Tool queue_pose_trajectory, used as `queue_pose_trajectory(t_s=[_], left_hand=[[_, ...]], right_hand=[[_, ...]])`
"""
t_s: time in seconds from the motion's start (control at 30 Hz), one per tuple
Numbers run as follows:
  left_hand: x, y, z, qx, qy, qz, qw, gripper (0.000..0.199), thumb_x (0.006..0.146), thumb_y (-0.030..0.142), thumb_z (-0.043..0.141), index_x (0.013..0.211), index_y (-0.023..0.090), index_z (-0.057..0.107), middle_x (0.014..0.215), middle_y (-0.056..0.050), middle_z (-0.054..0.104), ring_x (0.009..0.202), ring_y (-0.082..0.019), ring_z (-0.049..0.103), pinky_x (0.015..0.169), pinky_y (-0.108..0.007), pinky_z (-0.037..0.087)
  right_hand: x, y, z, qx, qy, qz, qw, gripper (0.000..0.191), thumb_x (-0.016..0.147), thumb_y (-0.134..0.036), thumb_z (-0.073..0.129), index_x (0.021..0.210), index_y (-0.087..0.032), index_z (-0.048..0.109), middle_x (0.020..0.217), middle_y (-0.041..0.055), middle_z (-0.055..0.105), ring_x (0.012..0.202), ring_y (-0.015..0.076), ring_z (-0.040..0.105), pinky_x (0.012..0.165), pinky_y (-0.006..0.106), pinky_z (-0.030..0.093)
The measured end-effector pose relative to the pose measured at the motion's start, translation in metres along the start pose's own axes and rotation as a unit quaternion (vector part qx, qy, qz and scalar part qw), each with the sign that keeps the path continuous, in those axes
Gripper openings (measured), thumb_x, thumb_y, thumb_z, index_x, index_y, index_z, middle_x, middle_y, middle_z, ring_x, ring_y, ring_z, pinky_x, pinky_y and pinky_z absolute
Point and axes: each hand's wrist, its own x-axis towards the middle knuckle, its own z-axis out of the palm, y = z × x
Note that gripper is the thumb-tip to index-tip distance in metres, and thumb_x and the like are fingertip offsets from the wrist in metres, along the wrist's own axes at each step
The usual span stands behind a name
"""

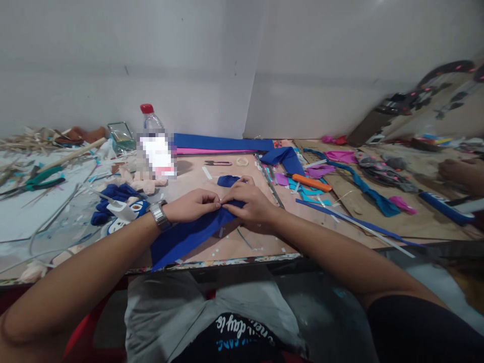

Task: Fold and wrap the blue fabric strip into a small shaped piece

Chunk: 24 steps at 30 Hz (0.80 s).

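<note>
Pretty dim, flat indoor light, nothing glaring. Soft shadows under the hands on the desk (227, 242). Wide-angle warp bends the edges hard, and stuff far right of the fingers (217, 204) goes smeary.

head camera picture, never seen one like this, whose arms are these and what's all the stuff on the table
The camera sits on a person's head and looks forward and down, so the two bare arms reaching in from the bottom are the wearer's own. The left hand, with a wristwatch, and the right hand meet over a long strip of blue fabric on the wooden table; both press and pinch it where the fingertips touch. Around them lie a red-capped water bottle, green-handled pliers, an orange-handled cutter, pink and teal fabric scraps, and a bundle of dark blue fabric. The hand at the far right edge belongs to someone else.
</note>
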Motion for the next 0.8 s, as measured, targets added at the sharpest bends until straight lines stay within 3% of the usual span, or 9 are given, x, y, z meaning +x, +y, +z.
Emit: queue_pose_trajectory(t_s=[0.23, 0.47, 0.8], left_hand=[[-0.001, 0.004, 0.002, 0.028, 0.034, 0.017, 0.999, 0.031, 0.096, 0.037, 0.053, 0.074, 0.016, 0.059, 0.068, 0.003, 0.052, 0.065, -0.011, 0.045, 0.066, -0.026, 0.035], [-0.005, 0.012, 0.01, 0.148, 0.094, 0.03, 0.984, 0.025, 0.091, 0.029, 0.054, 0.073, 0.015, 0.064, 0.062, 0.003, 0.056, 0.06, -0.011, 0.047, 0.061, -0.026, 0.032], [-0.005, 0.01, 0.014, 0.289, 0.109, 0.077, 0.948, 0.027, 0.095, 0.033, 0.053, 0.083, 0.018, 0.072, 0.076, -0.003, 0.073, 0.065, -0.015, 0.059, 0.066, -0.028, 0.037]], right_hand=[[0.001, -0.002, 0.001, 0.002, 0.003, 0.017, 1.0, 0.006, 0.092, -0.027, 0.071, 0.091, -0.023, 0.076, 0.089, 0.0021, 0.08, 0.088, 0.0196, 0.067, 0.102, 0.045, 0.029], [0.001, -0.004, 0.001, 0.005, -0.01, 0.036, 0.999, 0.007, 0.093, -0.028, 0.07, 0.09, -0.023, 0.074, 0.091, 0.0025, 0.079, 0.092, 0.0207, 0.066, 0.1, 0.044, 0.03], [0.002, -0.011, -0.003, -0.001, -0.061, 0.042, 0.997, 0.01, 0.097, -0.025, 0.06, 0.092, -0.02, 0.068, 0.093, 0.004, 0.076, 0.099, 0.0236, 0.061, 0.1, 0.045, 0.029]])
